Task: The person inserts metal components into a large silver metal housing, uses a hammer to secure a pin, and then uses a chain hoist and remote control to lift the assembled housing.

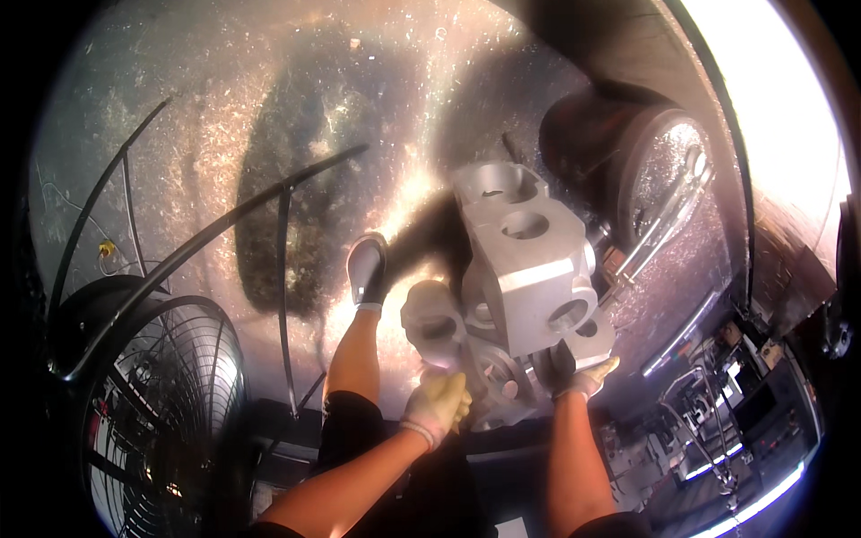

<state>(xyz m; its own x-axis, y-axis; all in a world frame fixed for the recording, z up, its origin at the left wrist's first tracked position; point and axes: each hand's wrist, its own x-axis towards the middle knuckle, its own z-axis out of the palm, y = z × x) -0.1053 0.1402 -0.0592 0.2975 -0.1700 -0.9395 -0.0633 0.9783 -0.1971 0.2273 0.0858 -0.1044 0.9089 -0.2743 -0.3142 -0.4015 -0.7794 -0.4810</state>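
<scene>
A large pale grey metal casting (529, 296) with several round holes stands in front of me, right of the middle. Lower lobed pieces (434, 318) of the same grey metal lie against its near left side; whether they are one part with it I cannot tell. My left hand (438, 403), in a pale yellow glove, is closed just on the near side of these pieces. Anything inside its fist is hidden. At the casting's near right corner, my right hand (592, 377), gloved too, has its fingers stretched to the right along the edge. A dark grey shape (554, 363) shows beside it.
A big caged fan (170, 403) stands at the left, with bent black tubes (215, 215) rising over the floor. My left shoe (366, 264) is on the speckled floor. A rusty drum (619, 152) lies beyond the casting at right, near metal rods (668, 215).
</scene>
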